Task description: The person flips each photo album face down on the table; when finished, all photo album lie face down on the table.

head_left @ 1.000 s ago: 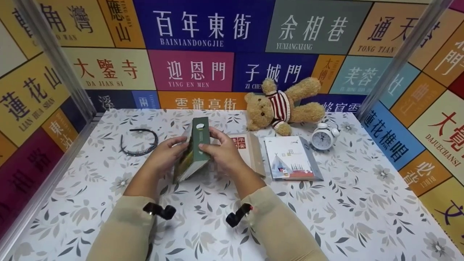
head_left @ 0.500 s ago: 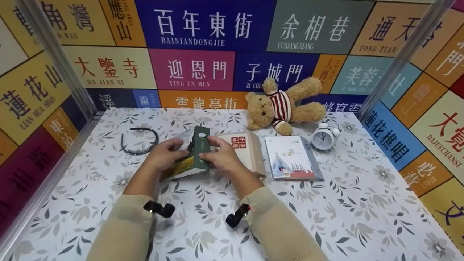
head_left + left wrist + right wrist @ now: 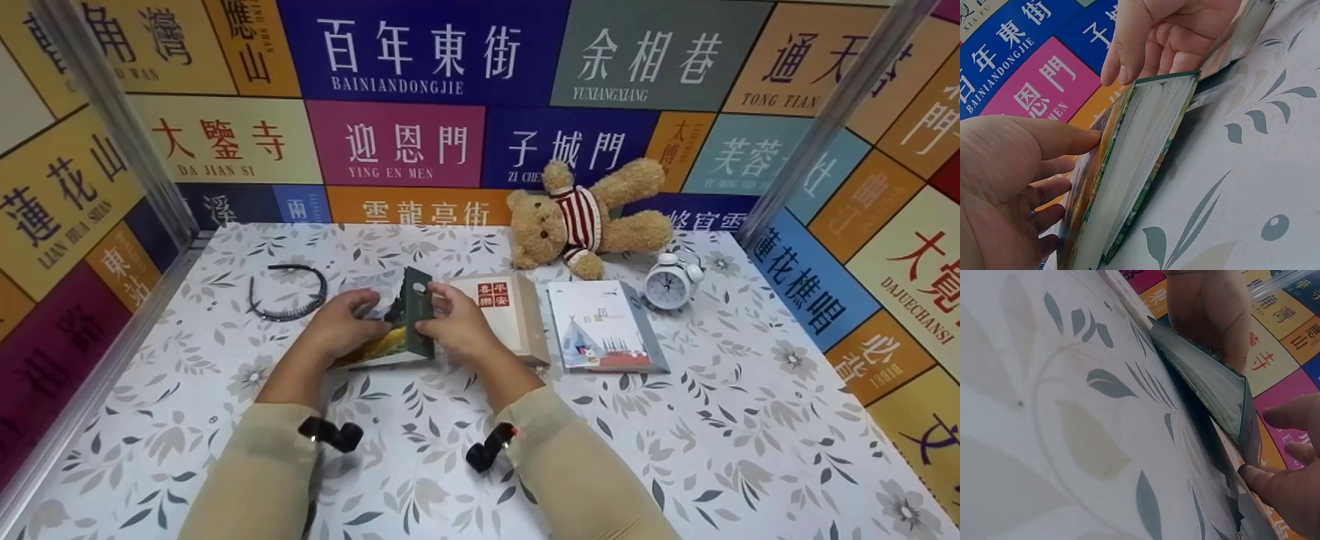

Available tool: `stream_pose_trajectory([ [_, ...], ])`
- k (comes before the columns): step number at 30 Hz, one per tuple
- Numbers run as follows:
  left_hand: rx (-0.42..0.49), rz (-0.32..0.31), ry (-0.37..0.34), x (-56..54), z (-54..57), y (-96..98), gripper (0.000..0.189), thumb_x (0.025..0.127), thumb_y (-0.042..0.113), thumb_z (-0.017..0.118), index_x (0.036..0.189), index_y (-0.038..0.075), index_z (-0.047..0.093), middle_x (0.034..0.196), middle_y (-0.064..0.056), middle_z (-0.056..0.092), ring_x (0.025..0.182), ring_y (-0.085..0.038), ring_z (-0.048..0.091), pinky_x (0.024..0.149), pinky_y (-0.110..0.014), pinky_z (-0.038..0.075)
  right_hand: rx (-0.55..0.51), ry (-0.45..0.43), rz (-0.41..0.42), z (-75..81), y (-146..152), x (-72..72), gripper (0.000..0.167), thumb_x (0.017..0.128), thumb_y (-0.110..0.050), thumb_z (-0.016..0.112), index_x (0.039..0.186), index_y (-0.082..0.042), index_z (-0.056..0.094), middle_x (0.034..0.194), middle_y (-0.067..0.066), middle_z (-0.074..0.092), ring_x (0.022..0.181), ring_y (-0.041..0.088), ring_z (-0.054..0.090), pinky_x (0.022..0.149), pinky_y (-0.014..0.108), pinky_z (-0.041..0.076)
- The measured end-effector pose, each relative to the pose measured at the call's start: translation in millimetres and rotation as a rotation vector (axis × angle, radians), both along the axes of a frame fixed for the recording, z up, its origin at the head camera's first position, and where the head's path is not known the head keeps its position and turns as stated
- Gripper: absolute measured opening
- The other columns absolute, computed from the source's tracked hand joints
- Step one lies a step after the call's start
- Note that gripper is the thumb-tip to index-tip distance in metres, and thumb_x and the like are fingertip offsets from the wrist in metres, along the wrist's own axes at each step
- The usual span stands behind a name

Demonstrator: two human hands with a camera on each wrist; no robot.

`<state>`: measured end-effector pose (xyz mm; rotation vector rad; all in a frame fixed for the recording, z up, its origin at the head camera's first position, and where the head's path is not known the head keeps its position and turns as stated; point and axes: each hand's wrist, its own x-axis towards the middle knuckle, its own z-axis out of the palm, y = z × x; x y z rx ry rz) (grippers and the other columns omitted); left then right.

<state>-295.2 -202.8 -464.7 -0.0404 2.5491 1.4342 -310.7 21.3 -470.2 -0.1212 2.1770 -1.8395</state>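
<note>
A thick book [image 3: 418, 319] with a dark green spine and a yellow-green landscape cover leans low over the flowered table, its spine side raised. In the left wrist view, the left hand [image 3: 1010, 180] touches the cover with its thumb tip, its other fingers spread along the same side. At the spine, the right hand [image 3: 463, 324] holds the book with its thumb and loosely curled fingers on either side. The right wrist view shows the page edges [image 3: 1207, 377] facing outward, close over the table, and the right fingertips at the spine's lower corner.
Right of the hands lie a tan book [image 3: 529, 322] with red characters and a white book [image 3: 600, 330] with a tent drawing. Behind them are a teddy bear [image 3: 577, 217] and a white alarm clock [image 3: 667, 283]. A dark headband [image 3: 325, 289] lies left.
The book has come down from standing nearly upright, tipping left so its cover faces up more. Both hands have lowered with it, and the left fingers have loosened.
</note>
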Motion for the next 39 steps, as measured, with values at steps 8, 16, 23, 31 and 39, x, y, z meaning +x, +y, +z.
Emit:
stream_pose_trajectory([
  [8, -0.048, 0.003, -0.037, -0.6, 1.7, -0.1, 0.082, 0.094, 0.029, 0.079, 0.166, 0.019, 0.041, 0.174, -0.006, 0.04, 0.162, -0.033, 0.034, 0.134, -0.052, 0.029, -0.037, 0.041, 0.016, -1.4, 0, -1.0, 0.073, 0.097, 0.004, 0.068, 0.164, -0.01, 0.042, 0.158, 0.024, 0.056, 0.146, 0.033, 0.058, 0.119, 0.042, 0.052],
  [16, -0.076, 0.012, -0.059, -2.4, 1.6, -0.5, 0.08, 0.094, 0.029, 0.079, 0.165, 0.022, 0.043, 0.173, -0.003, 0.041, 0.163, -0.032, 0.033, 0.135, -0.054, 0.026, -0.057, 0.116, -0.121, 12.2, 0, -1.9, 0.057, 0.099, 0.0, 0.066, 0.154, -0.008, 0.056, 0.158, 0.024, 0.056, 0.148, 0.034, 0.056, 0.122, 0.041, 0.05],
  [23, -0.086, -0.007, -0.034, -6.2, -1.3, 8.8, 0.077, 0.095, 0.024, 0.078, 0.164, 0.02, 0.045, 0.172, -0.005, 0.043, 0.161, -0.034, 0.036, 0.134, -0.055, 0.028, -0.133, 0.129, -0.155, 26.4, 6, 1.2, 0.05, 0.102, -0.004, 0.066, 0.151, -0.009, 0.059, 0.152, 0.014, 0.064, 0.145, 0.03, 0.06, 0.121, 0.039, 0.051],
  [31, -0.092, -0.024, -0.02, -7.7, -5.6, 23.3, 0.075, 0.095, 0.023, 0.078, 0.163, 0.02, 0.046, 0.171, -0.007, 0.044, 0.158, -0.036, 0.041, 0.131, -0.057, 0.033, -0.146, 0.209, -0.144, 29.6, 29, 6.7, 0.045, 0.104, -0.005, 0.064, 0.149, -0.001, 0.06, 0.149, 0.017, 0.066, 0.143, 0.032, 0.061, 0.121, 0.039, 0.05],
  [39, -0.031, 0.132, 0.046, -5.5, 5.2, 32.6, 0.064, 0.101, 0.032, 0.069, 0.161, 0.022, 0.049, 0.172, -0.009, 0.042, 0.16, -0.034, 0.038, 0.13, -0.055, 0.036, 0.029, 0.28, -0.16, 27.7, 75, 2.8, 0.044, 0.107, -0.019, 0.063, 0.149, -0.005, 0.061, 0.15, 0.013, 0.066, 0.141, 0.027, 0.062, 0.121, 0.039, 0.05],
])
